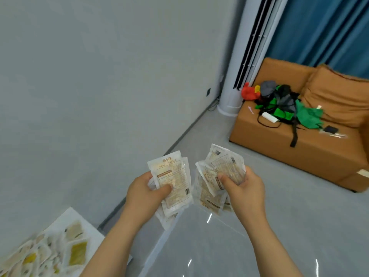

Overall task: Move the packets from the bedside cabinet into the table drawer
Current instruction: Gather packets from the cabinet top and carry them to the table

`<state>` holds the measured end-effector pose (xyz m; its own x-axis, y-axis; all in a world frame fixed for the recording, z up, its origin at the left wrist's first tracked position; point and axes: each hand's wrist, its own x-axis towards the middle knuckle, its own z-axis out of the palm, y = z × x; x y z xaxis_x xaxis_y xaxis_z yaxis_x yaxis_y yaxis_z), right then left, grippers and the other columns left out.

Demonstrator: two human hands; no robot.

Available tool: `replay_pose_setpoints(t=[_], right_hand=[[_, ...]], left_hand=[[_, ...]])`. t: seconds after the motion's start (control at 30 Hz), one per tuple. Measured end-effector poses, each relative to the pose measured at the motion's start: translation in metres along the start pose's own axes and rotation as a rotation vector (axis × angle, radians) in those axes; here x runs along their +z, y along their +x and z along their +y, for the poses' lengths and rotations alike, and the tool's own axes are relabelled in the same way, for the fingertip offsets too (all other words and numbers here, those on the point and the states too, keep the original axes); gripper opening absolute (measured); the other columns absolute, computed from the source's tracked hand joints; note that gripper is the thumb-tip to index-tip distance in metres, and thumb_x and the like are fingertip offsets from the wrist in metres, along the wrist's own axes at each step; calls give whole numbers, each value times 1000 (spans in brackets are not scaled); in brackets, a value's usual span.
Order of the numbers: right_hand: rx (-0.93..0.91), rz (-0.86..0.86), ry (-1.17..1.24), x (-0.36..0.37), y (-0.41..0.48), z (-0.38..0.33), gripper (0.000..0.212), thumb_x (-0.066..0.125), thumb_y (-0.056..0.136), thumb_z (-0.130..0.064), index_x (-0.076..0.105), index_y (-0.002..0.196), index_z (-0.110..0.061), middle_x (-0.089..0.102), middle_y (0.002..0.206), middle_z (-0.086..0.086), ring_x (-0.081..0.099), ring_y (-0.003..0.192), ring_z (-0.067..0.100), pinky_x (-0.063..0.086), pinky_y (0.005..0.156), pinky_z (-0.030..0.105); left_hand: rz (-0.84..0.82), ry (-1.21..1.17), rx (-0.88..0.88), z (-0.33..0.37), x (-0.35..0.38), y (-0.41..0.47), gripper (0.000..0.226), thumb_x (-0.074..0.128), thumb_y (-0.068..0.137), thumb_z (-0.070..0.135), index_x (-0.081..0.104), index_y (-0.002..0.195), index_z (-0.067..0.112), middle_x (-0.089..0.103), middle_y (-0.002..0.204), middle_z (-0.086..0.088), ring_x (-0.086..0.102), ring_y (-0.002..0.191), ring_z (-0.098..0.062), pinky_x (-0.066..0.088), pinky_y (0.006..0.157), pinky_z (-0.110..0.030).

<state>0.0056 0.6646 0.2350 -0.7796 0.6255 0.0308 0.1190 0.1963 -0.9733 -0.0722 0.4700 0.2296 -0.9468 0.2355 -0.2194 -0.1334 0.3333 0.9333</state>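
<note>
- Left hand (142,193): bare, with a broad thumb (166,189) lying across the front.
- Right hand (244,189): bare, its thumbnail (220,176) cut short and plain.
- Left forearm (111,242) and right forearm (273,244): both bare from the wrist down to the lower edge of the view.

An orange sofa (319,156) fronts a blue curtain (319,27) beside a probable air conditioner (229,96).

We see white packets (173,182) with tan, grainy centres, brown print and black barcodes. The loose packets (77,252) lower left show yellow and beige patches. The sofa (311,156) is orange-brown, the curtain (319,27) deep blue, the wall (99,76) and floor (299,206) pale grey, the sofa's heap (283,104) green, black, grey and red.
</note>
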Motion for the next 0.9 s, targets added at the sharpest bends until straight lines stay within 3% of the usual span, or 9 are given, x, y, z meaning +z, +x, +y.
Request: replay_pose_setpoints(t=[0.17, 0.3, 0.5, 0.63, 0.77, 0.9], right_hand=[[41, 235, -6, -90, 21, 15, 28, 72, 79, -7, 63, 82, -33, 71, 82, -13, 67, 75, -4, 51, 61, 9], [80, 411, -15, -145, 42, 29, 25, 72, 80, -7, 65, 86, -30, 72, 83, -11, 69, 77, 0, 54, 66, 18], [121, 654, -44, -205, 82, 43, 21, 72, 81, -9, 67, 93, -25, 71, 87, -12, 68, 79, -2, 53, 64, 12], [179, 836, -74, -242, 100, 50, 27, 72, 80, -8, 63, 82, -33, 69, 82, -16, 66, 77, -5, 51, 61, 11], [252, 993, -95, -281, 107, 61, 23, 70, 80, -11, 63, 84, -32, 71, 84, -13, 67, 78, 2, 53, 68, 23], [275, 1130, -143, -326, 110, 70, 30, 71, 80, -11, 59, 79, -39, 68, 81, -19, 66, 77, -2, 54, 68, 22]], left_hand=[[-224, 58, 72, 51, 98, 25, 23, 70, 80, 11, 68, 92, 30, 70, 90, 16, 66, 84, -2, 49, 67, -17], [-378, 86, 144, 82, 168, 54, 24, 69, 80, 9, 68, 93, 29, 70, 93, 15, 65, 86, -1, 48, 67, -15], [-629, 139, 251, 123, 266, 105, 28, 70, 81, 10, 63, 86, 36, 66, 88, 20, 61, 80, 4, 42, 59, -10], [-810, 208, 292, 150, 333, 132, 27, 70, 80, 10, 65, 86, 36, 68, 90, 20, 65, 86, -2, 49, 69, -21], [-948, 273, 331, 172, 400, 142, 25, 70, 79, 11, 69, 91, 33, 71, 94, 15, 66, 90, -7, 53, 80, -30], [-1094, 322, 387, 189, 470, 135, 24, 70, 80, 12, 70, 95, 31, 71, 96, 15, 66, 90, -6, 54, 78, -30]])
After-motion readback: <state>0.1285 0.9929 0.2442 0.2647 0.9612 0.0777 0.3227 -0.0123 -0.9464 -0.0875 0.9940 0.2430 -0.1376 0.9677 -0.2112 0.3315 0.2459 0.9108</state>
